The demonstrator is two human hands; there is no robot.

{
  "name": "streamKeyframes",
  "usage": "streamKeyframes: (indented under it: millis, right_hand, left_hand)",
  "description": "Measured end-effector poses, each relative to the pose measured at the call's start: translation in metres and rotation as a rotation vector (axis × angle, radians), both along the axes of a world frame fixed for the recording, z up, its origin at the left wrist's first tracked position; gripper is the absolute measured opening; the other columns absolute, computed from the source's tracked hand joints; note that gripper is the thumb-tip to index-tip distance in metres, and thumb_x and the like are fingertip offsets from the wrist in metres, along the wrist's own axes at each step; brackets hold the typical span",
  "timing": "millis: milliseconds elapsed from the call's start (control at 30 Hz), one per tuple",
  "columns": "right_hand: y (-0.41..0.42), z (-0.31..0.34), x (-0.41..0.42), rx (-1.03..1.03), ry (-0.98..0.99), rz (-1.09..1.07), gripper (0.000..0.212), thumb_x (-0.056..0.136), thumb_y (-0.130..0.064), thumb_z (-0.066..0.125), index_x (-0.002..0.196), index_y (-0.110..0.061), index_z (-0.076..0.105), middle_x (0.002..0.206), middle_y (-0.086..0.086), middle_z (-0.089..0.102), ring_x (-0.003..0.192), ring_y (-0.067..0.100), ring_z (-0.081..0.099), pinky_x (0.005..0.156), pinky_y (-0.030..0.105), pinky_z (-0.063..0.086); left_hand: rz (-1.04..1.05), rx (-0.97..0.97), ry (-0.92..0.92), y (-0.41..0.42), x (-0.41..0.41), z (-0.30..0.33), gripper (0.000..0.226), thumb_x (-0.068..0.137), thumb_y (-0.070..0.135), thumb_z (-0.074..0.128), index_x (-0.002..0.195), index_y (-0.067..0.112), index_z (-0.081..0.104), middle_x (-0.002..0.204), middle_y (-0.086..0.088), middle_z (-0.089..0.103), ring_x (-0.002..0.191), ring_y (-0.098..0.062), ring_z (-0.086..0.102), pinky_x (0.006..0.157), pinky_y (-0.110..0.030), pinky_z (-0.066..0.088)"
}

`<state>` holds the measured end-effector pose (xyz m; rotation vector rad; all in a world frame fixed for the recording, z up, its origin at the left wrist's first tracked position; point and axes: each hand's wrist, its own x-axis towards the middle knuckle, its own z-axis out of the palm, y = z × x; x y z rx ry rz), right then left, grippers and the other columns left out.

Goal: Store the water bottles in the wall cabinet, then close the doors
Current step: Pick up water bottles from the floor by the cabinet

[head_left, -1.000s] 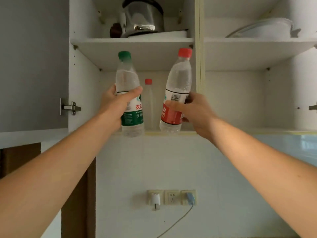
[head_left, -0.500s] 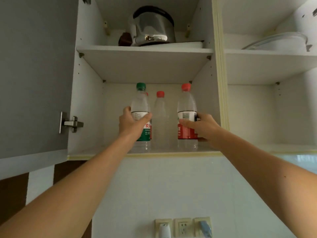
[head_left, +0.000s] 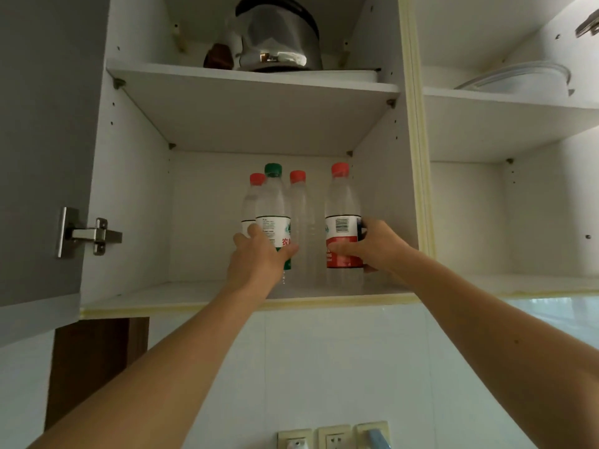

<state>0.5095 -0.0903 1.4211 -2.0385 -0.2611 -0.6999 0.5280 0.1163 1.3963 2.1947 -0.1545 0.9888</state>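
I look up into the wall cabinet [head_left: 129, 196], whose grey left door [head_left: 42, 140] stands swung open with its metal hinge [head_left: 87, 234] showing. The lower shelf [head_left: 194, 294] in the left compartment carries all four bottles; the compartment to the right, past the yellowish divider [head_left: 418, 189], has a pale shallow dish [head_left: 518, 81] on its upper shelf. Above the bottles, a shiny steel kettle [head_left: 278, 40] sits on the upper shelf [head_left: 252, 105], with a small dark object just left of it that I cannot make out.

My left hand [head_left: 259, 257] grips the green-capped bottle [head_left: 274, 202] low on its label, fingers curled round the far side and thumb across the near face. My right hand [head_left: 376, 246] holds the red-labelled bottle [head_left: 342, 215], thumb pressed on the red band and fingers wrapped round the right side. Both bottles are upright, and their bases appear to be on the shelf.

Two more red-capped bottles stand further back: one [head_left: 251, 202] just left of and partly hidden by the green-capped one, and a clear one [head_left: 301, 215] between the two held bottles, close to both.

Below, on the tiled wall [head_left: 340, 367], wall sockets [head_left: 334, 437] line the bottom edge.
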Motion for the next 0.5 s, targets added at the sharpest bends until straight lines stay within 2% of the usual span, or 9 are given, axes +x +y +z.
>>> streamKeyframes:
  millis: [100, 200, 267, 433, 500]
  right_hand:
    - [0.001, -0.001, 0.014, 0.005, -0.004, -0.015, 0.059, 0.082, -0.03, 0.082, 0.133, -0.019, 0.054, 0.1, -0.006, 0.066, 0.083, 0.008, 0.065, 0.066, 0.024, 0.056]
    - [0.005, -0.001, 0.025, -0.007, 0.003, -0.029, 0.062, 0.083, -0.03, 0.081, 0.137, -0.019, 0.052, 0.106, -0.004, 0.065, 0.081, 0.007, 0.062, 0.06, 0.021, 0.052]
    - [0.005, -0.001, 0.029, -0.007, 0.003, -0.033, 0.062, 0.083, -0.029, 0.081, 0.137, -0.019, 0.052, 0.103, -0.004, 0.064, 0.08, 0.007, 0.062, 0.058, 0.02, 0.05]
    - [0.004, -0.001, 0.034, -0.014, 0.019, -0.035, 0.063, 0.085, -0.028, 0.08, 0.139, -0.018, 0.05, 0.114, 0.001, 0.065, 0.097, 0.018, 0.064, 0.066, 0.025, 0.055]
    - [0.004, -0.001, 0.035, -0.012, 0.034, -0.036, 0.063, 0.086, -0.028, 0.079, 0.141, -0.017, 0.05, 0.123, 0.006, 0.066, 0.104, 0.022, 0.066, 0.082, 0.037, 0.06]
  left_hand:
    - [-0.016, -0.001, 0.005, -0.008, 0.002, 0.002, 0.082, 0.089, 0.059, 0.065, 0.145, 0.008, 0.034, 0.134, -0.018, 0.045, 0.114, -0.037, 0.054, 0.083, -0.041, 0.046]
    - [-0.071, -0.047, 0.04, -0.015, 0.007, 0.003, 0.083, 0.089, 0.057, 0.066, 0.147, 0.008, 0.033, 0.138, -0.02, 0.044, 0.121, -0.038, 0.051, 0.095, -0.045, 0.049]
    - [-0.086, -0.057, 0.056, -0.018, 0.011, 0.003, 0.082, 0.09, 0.055, 0.066, 0.148, 0.009, 0.032, 0.14, -0.021, 0.045, 0.122, -0.038, 0.051, 0.099, -0.049, 0.049]
    - [-0.11, -0.054, 0.14, -0.019, 0.016, 0.008, 0.086, 0.091, 0.054, 0.065, 0.153, 0.011, 0.024, 0.138, -0.018, 0.05, 0.114, -0.037, 0.057, 0.092, -0.05, 0.055]
    - [-0.117, -0.053, 0.164, -0.018, 0.015, 0.011, 0.085, 0.091, 0.053, 0.066, 0.152, 0.011, 0.024, 0.135, -0.016, 0.052, 0.106, -0.034, 0.059, 0.085, -0.048, 0.059]
